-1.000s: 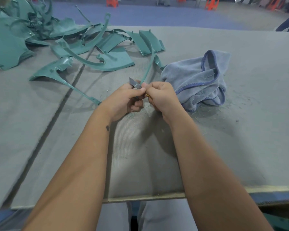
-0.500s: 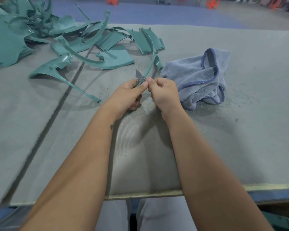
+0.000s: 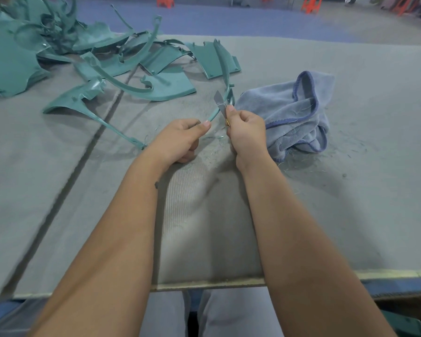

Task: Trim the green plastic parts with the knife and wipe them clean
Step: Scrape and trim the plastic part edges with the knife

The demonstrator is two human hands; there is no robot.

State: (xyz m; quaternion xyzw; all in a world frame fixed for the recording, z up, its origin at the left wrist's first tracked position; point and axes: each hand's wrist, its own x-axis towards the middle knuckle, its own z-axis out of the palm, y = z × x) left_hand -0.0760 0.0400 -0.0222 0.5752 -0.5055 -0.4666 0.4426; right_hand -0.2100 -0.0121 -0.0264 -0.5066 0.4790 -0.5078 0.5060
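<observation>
My left hand (image 3: pixel 180 139) pinches the near end of a long, thin curved green plastic strip (image 3: pixel 225 69) that arcs away over the table. My right hand (image 3: pixel 247 133) grips a small knife (image 3: pixel 219 102); its grey blade sticks up from my fist and lies against the strip just beyond my left thumb. A crumpled blue cloth (image 3: pixel 294 110) lies on the table just right of my right hand.
A heap of green plastic parts (image 3: pixel 88 57) covers the far left of the grey felt-covered table (image 3: pixel 350 203). One part with a long thin leg (image 3: pixel 80 103) lies left of my left hand. Fine plastic shavings (image 3: pixel 350 147) litter the felt near the cloth.
My hands have drawn apart: the left slid back toward me along the strip, while the right moved the blade farther up the strip.
</observation>
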